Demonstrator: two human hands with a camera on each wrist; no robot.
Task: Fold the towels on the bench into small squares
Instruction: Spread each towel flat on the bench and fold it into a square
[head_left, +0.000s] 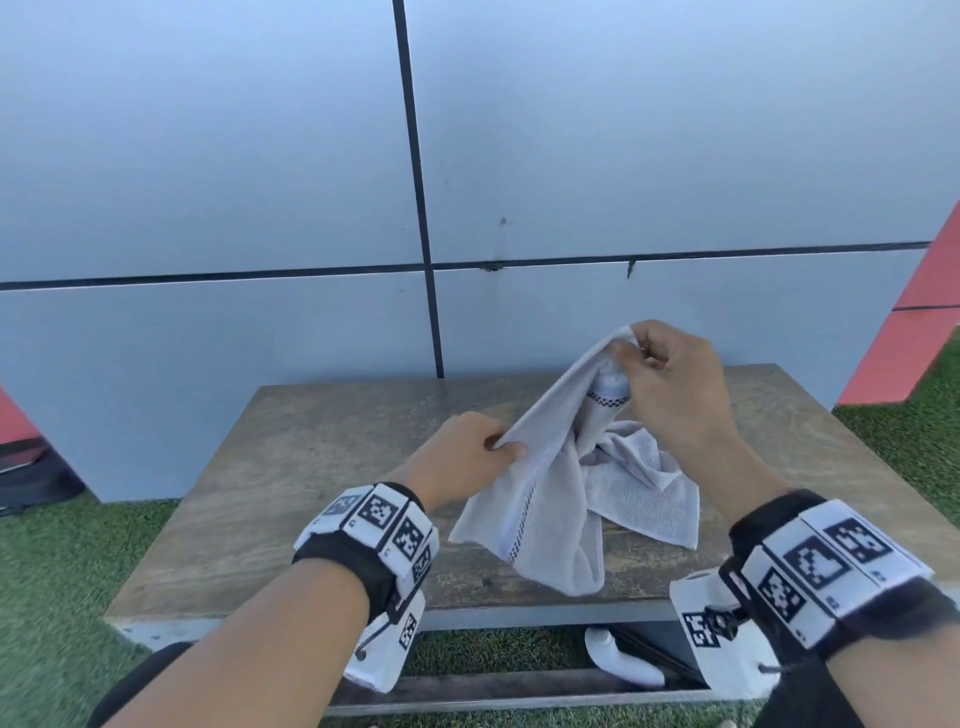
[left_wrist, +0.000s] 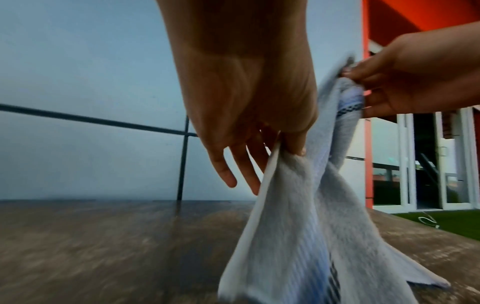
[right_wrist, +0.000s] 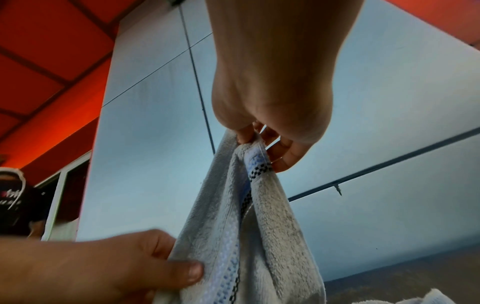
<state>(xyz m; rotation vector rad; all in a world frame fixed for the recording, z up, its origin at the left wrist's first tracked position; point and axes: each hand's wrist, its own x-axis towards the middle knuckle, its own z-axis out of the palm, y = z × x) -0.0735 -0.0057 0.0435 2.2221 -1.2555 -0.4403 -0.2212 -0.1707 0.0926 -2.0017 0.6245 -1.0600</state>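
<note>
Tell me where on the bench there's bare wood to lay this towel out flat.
The left half of the bench is bare wood, from its left edge to the left hand. The right half is crowded: the towel, held by both hands, drapes there, with the right hand above. A narrow bare strip runs along the wall.

The right hand (head_left: 670, 379) is raised, thumb and fingers (right_wrist: 283, 158) curled in a pinch. The left hand (head_left: 462, 457) sits lower and nearer, thumb pressed against forefinger, other fingers loose.
</note>
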